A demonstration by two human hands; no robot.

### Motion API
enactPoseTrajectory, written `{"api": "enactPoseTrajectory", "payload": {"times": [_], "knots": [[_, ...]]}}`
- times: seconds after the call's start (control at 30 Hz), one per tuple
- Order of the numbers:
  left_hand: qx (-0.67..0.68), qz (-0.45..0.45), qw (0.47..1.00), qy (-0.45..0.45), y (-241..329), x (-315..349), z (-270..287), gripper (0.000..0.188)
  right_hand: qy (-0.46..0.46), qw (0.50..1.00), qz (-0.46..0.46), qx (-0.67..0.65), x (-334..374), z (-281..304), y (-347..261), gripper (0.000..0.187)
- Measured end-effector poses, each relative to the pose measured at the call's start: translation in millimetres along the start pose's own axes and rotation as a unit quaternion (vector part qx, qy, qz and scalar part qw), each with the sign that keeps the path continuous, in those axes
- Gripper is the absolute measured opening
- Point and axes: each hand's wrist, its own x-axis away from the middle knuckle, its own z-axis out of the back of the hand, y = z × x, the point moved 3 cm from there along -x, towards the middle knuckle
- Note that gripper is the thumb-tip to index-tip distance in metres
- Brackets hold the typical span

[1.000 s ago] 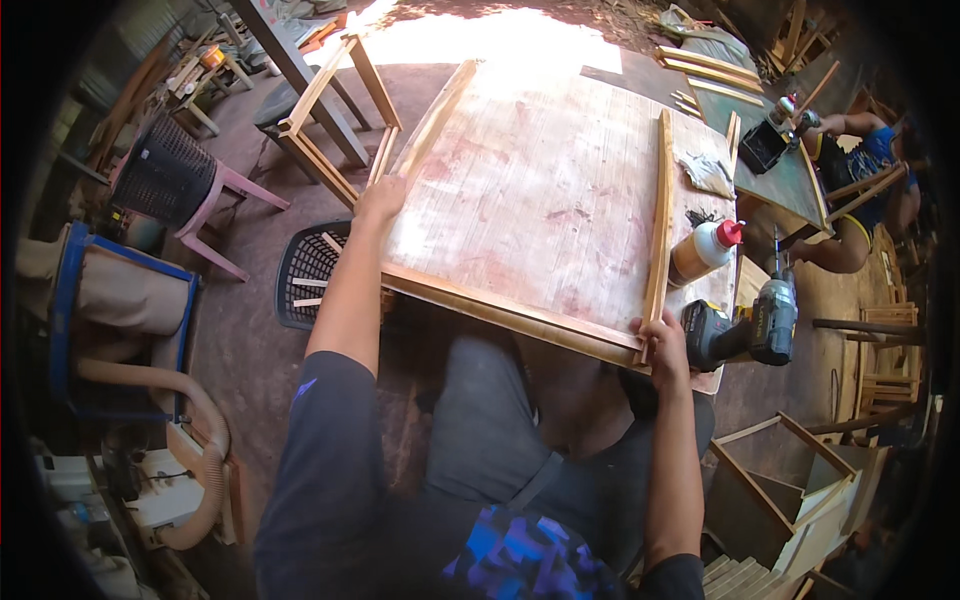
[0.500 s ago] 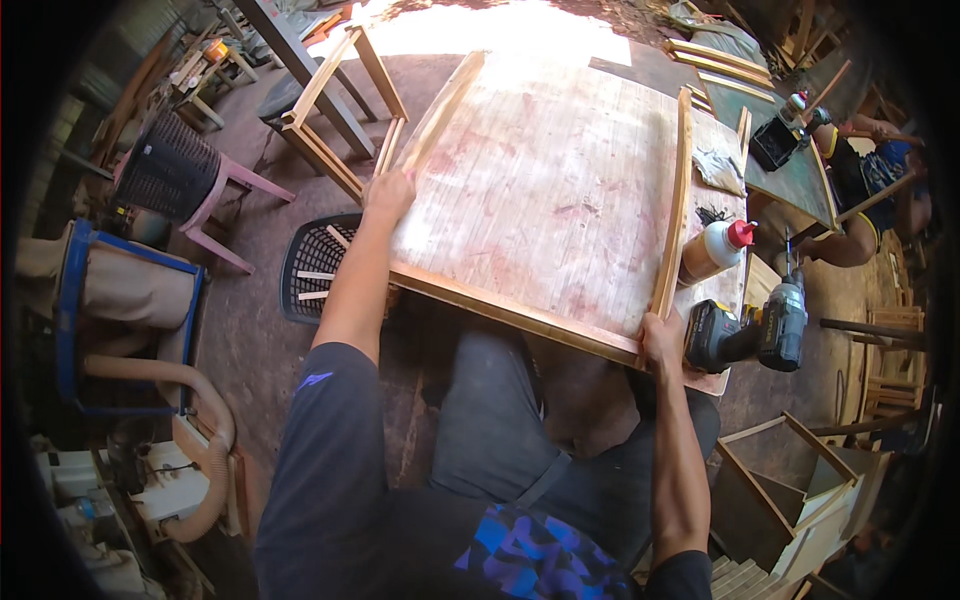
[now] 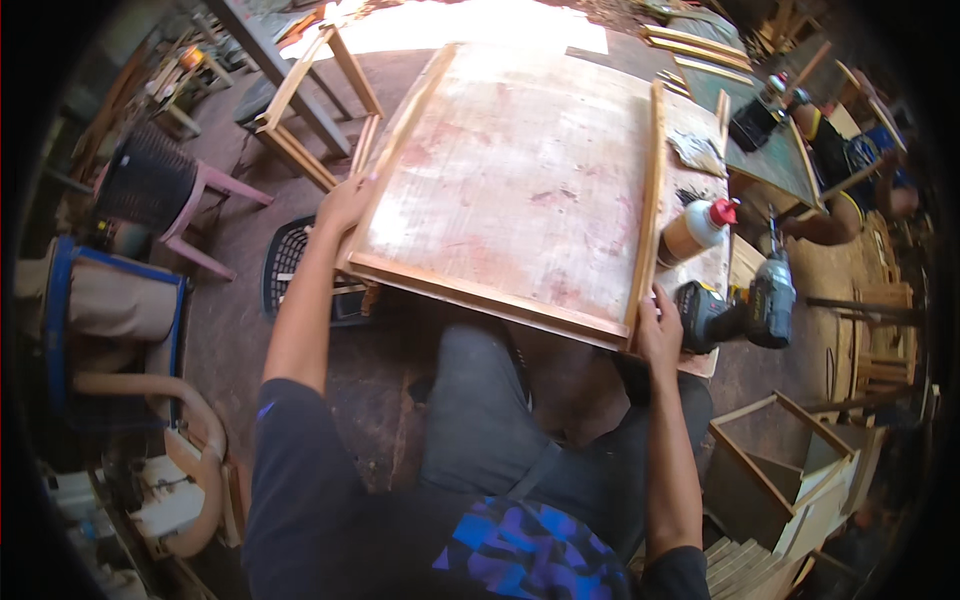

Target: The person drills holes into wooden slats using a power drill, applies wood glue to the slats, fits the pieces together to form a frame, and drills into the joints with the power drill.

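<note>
Head view, wooden strips bordering a worktop. The pale worktop (image 3: 510, 190) fills the middle of the scene, with a left strip (image 3: 412, 115), a near strip (image 3: 490, 297) and a right strip (image 3: 651, 180) along three sides of its broad central area. The near strip meets the right strip at the near right corner. The left hand (image 3: 345, 204) lies against the outer, left side of the left strip, toward its near end; its fingers are partly hidden, and whether they are clamped on the wood cannot be told. The right hand (image 3: 660, 326), fingers bent, is at the near right corner, just right of the right strip's near end; its hold likewise cannot be judged. To the right of the right strip stand a red-capped bottle (image 3: 692, 235) and, nearer, a power drill (image 3: 755, 312); a crumpled cloth (image 3: 697, 153) lies farther off. Below the left forearm, a dark basket (image 3: 278, 268) contains pale sticks.
</note>
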Motion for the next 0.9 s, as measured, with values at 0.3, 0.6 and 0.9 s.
{"api": "enactPoseTrajectory", "payload": {"times": [0.3,0.6,0.9], "knots": [[-0.054,0.034,0.996,0.062,44,-2,-1,0.049,-0.038,0.983,-0.054,0.169,-43,-18,-36,0.036],[-0.037,0.063,0.995,0.070,24,-35,11,0.053,-0.112,0.882,-0.323,-0.324,-53,-35,-48,0.048],[0.033,0.157,0.987,0.009,16,-30,7,0.077,-0.108,0.933,-0.270,-0.211,-59,-36,-44,0.063]]}}
